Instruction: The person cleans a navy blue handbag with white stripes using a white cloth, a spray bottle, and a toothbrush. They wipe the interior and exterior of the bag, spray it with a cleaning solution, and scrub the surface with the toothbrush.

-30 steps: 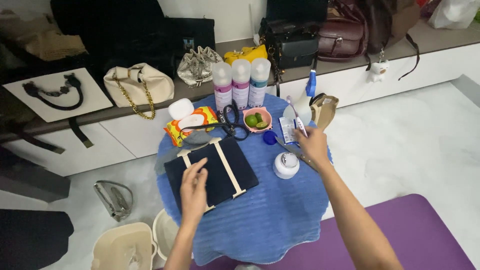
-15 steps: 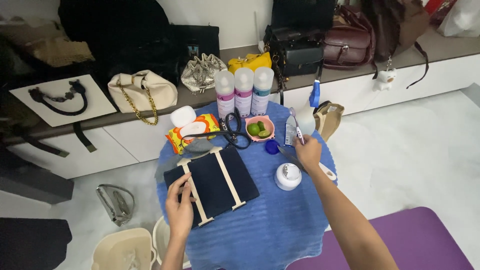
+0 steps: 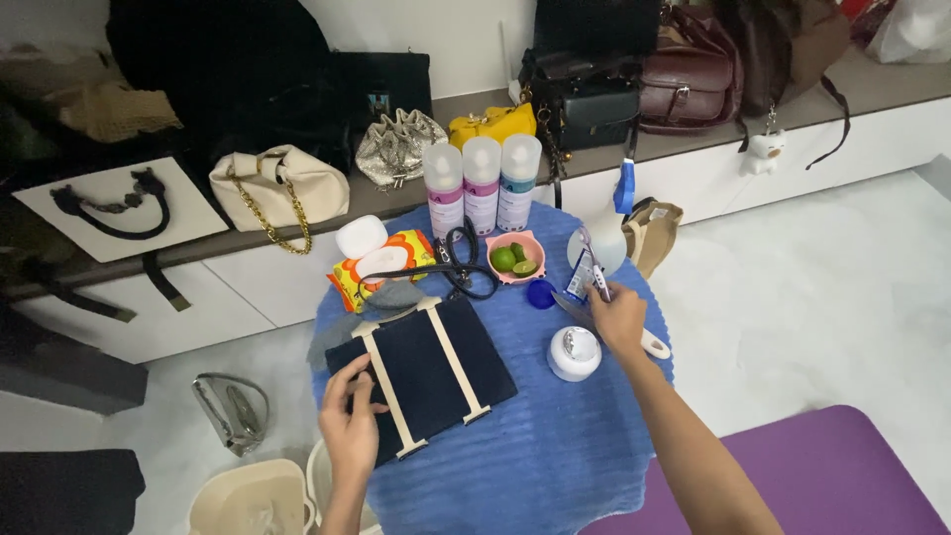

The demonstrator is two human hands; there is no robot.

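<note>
1. The dark bag (image 3: pixel 421 374) is held flat on the blue cloth (image 3: pixel 555 466) by the left hand (image 3: pixel 349 426), fingers pressed on its near corner.
2. A small tube (image 3: pixel 584 275) is pinched shut in the right hand (image 3: pixel 619 319).
3. A white jar (image 3: pixel 575 354) sits just beside that hand, lid on.
4. Nothing is seen put on the bag yet.
</note>
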